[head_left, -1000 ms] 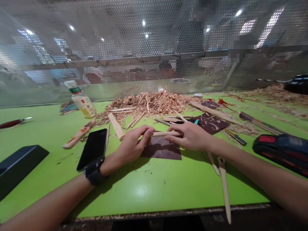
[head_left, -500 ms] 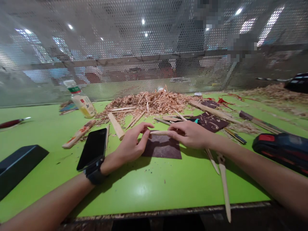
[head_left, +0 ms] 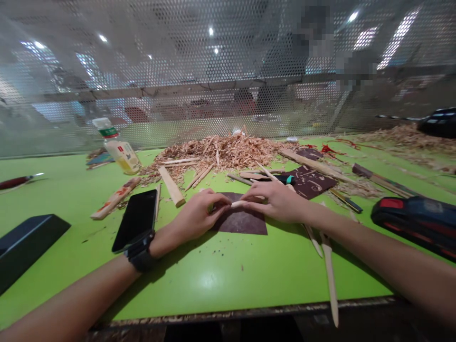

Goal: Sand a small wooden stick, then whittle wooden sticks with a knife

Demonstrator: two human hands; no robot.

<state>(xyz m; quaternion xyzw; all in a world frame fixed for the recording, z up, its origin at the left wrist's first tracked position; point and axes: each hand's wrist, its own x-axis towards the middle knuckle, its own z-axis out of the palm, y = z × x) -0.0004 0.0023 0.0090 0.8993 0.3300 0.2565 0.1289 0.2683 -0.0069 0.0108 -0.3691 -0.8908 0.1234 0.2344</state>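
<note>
Pale stick (head_left: 237, 204): it sits between my two hands, just above or on the brown sheet; I cannot tell whether it touches. Only a short light stretch shows between my fingertips.
Left hand (head_left: 194, 213): thumb and forefinger pinch the stick's left end, though the contact itself is partly covered by my fingers.
Right hand (head_left: 283, 202): thumb and fingertips pinch it from the other side, fingers stretched forward; how far the stick runs under them is hidden.
Fingertip pressure: light and even seems best to me, both ends level, since something so thin could snap if my hands bend it against each other.
Brown sheet (head_left: 242, 224): it lies flat under my fingers and looks like abrasive paper, but its grain is too small to make out. Being loose, it could slide, so a steady wrist should help.
Long tapered stick (head_left: 331, 280): its point juts past the front edge of the green tabletop (head_left: 199, 289); its upper end, by my right forearm, is hard to read.
Black-and-red tool (head_left: 416, 223): cut off at the right.
Red-handled blade (head_left: 17, 181): cut off at the left.
Perforated screen (head_left: 199, 71): what stands behind it is blurred.
</note>
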